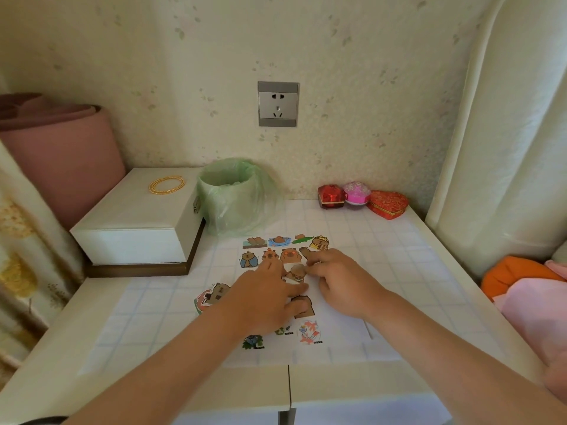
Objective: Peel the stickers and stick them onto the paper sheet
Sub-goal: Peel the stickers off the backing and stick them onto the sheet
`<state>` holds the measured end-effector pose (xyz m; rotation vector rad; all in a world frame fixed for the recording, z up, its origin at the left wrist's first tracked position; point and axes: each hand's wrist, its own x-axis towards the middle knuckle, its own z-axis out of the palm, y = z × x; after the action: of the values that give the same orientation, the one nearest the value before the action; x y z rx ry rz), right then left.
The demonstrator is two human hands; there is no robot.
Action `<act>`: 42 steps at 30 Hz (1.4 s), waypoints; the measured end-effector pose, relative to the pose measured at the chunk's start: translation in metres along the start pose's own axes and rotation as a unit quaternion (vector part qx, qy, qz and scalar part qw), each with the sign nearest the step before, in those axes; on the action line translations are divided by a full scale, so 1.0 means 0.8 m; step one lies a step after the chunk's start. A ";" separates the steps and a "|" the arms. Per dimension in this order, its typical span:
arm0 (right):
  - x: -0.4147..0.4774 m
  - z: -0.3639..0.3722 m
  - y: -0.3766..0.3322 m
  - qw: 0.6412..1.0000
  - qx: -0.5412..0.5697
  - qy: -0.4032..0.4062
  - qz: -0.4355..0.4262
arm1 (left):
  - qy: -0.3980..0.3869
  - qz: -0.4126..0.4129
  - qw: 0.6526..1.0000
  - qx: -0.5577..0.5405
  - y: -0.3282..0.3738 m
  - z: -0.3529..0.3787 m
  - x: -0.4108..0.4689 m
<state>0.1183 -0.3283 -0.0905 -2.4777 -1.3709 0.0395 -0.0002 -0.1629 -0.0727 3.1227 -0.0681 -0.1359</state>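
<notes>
A white paper sheet point(340, 329) lies on the checked table top, with several capybara stickers point(277, 240) stuck in rows on its far part and more near its front edge. My left hand point(267, 299) rests on the sheet with its fingers spread, the index finger pointing away from me. My right hand point(340, 283) lies to the right of it, index finger stretched out on the sheet. Between the two hands sits a brown capybara sticker point(297, 273); my right thumb tip touches its right edge. A small pile of loose stickers point(213, 297) lies left of the sheet.
A white box point(138, 222) with a gold bangle point(167, 184) stands at the back left. Beside it stands a bin lined with a green bag point(236, 197). Three small red and pink gift boxes point(362, 199) sit at the back right. Pink and orange cloth point(527, 289) lies off the right edge.
</notes>
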 end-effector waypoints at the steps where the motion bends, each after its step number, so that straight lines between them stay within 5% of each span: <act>1: 0.000 0.000 0.000 1.000 -0.005 -0.001 0.000 | 0.001 -0.002 1.000 -0.014 0.000 0.000 0.000; 9: 0.014 -0.018 -0.026 0.998 -0.042 -0.026 0.034 | 0.043 -0.081 0.944 -0.316 -0.036 -0.022 -0.011; 15: 0.033 -0.028 -0.079 0.998 0.042 -0.028 0.038 | 0.100 -0.145 0.949 -0.260 -0.093 -0.042 -0.043; 22: 0.063 -0.007 -0.144 0.993 0.081 -0.083 0.034 | 0.011 -0.194 0.969 -0.151 -0.132 -0.023 -0.081; 28: 0.082 0.018 -0.173 0.991 -0.001 -0.130 0.038 | -0.037 -0.134 0.981 -0.133 -0.142 -0.011 -0.095; 42: 0.102 0.004 -0.154 0.950 0.246 -0.094 0.170 | 0.034 -0.208 0.944 -0.254 -0.157 -0.003 -0.104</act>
<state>0.0603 -0.1985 -0.0492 -2.2782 -0.8404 0.6283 -0.0777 -0.0336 -0.0654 2.5755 0.5392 -0.0384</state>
